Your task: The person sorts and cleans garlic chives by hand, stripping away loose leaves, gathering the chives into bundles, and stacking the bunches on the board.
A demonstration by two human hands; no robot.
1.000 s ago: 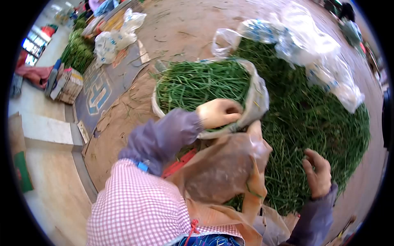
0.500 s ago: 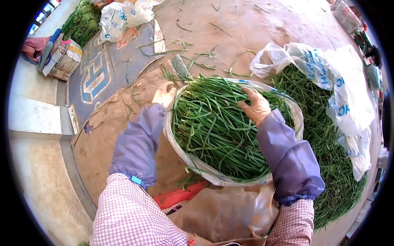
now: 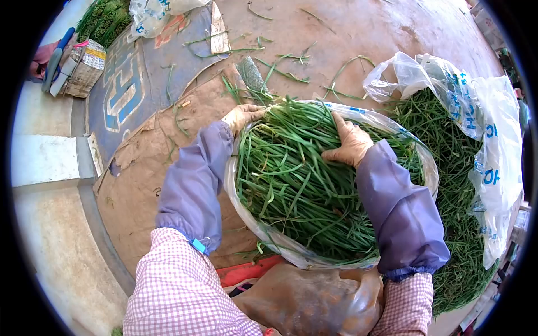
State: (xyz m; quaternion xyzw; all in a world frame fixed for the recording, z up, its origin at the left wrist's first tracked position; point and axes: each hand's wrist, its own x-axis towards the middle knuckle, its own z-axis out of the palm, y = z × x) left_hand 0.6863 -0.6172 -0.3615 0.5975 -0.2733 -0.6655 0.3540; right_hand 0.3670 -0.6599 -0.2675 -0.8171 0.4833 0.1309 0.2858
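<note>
A heap of long green chives (image 3: 305, 185) fills a round container lined with a clear plastic bag (image 3: 246, 210), right in front of me. My left hand (image 3: 244, 115) is at the far left rim, its fingers closed on the pale ends of some chives; its fingertips are partly hidden among the stems. My right hand (image 3: 352, 144) lies on top of the heap toward the right, fingers stretched and thumb apart, touching the chives. Purple sleeve covers are on both forearms.
A larger pile of chives (image 3: 454, 246) lies at the right, partly under printed plastic bags (image 3: 496, 145). Loose stalks (image 3: 291, 75) are scattered on the floor beyond. At the far left stand a woven box (image 3: 85, 70) and more green bundles (image 3: 109, 22). Brown sheeting (image 3: 151, 201) covers the floor left.
My left hand has moved from the rim onto the pale stem ends. My right hand has flattened against the chives with its fingers straighter. The view has shifted slightly.
</note>
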